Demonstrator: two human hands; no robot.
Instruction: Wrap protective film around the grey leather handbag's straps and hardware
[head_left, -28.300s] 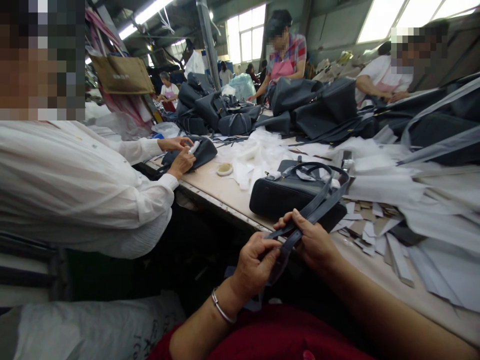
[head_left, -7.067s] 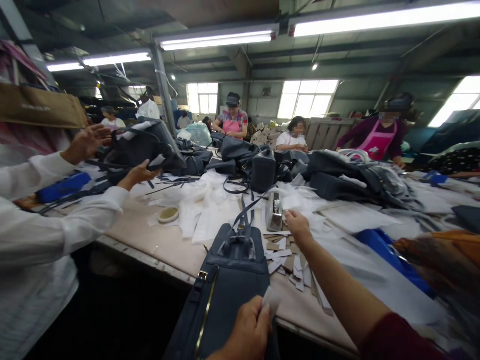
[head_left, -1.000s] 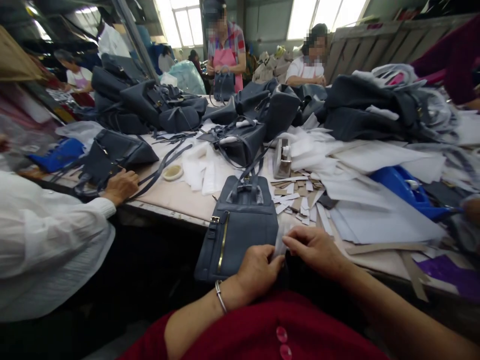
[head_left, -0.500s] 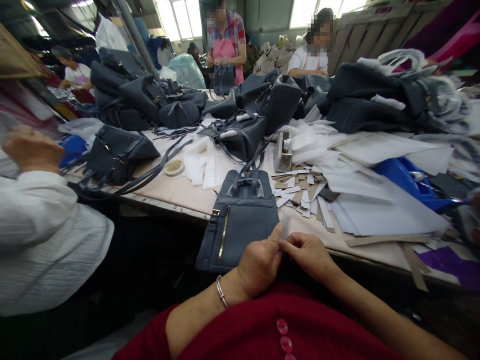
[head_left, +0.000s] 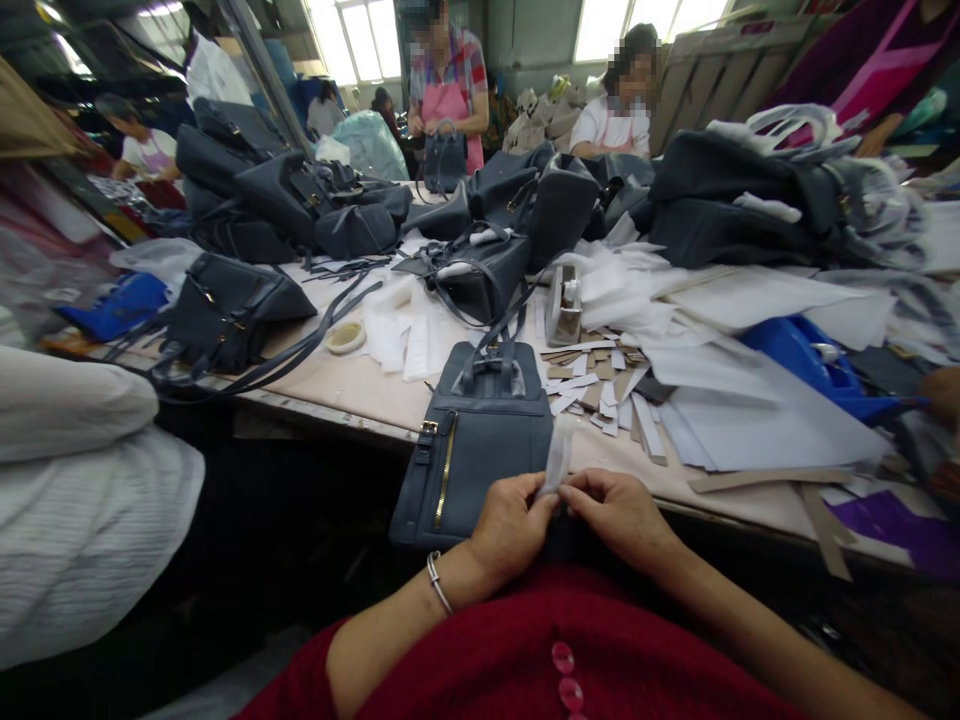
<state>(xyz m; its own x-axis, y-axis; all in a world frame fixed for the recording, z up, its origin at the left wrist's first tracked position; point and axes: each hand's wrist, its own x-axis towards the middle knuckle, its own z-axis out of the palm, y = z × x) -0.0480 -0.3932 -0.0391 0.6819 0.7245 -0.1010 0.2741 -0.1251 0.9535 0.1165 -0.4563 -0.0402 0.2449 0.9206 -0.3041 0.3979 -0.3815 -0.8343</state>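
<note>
A dark blue-grey backpack [head_left: 495, 465] with a gold zip and side buckle lies tilted over the table's front edge, toward my lap. By its lower right side, my left hand [head_left: 510, 525] is closed, pinching a translucent whitish strip [head_left: 556, 455] that stands up between thumb and fingers. Close beside it, my right hand [head_left: 619, 515] is closed, with thumb and forefinger pressed together at the foot of the strip. Whatever lies between those right fingertips is too small to make out.
White sheets [head_left: 772, 410] and cardboard scraps [head_left: 600, 375] cover the table's right side, near a tape dispenser [head_left: 564, 305] and a blue dispenser [head_left: 810, 360]. More dark bags [head_left: 247, 310] are piled left and behind. A white-sleeved person [head_left: 90, 510] sits at left; others work across the table.
My left hand has turned and lowered slightly, its thumb now down by the right fingertips, and more of the strip shows. The neighbour's raised hand at left has gone out of view.
</note>
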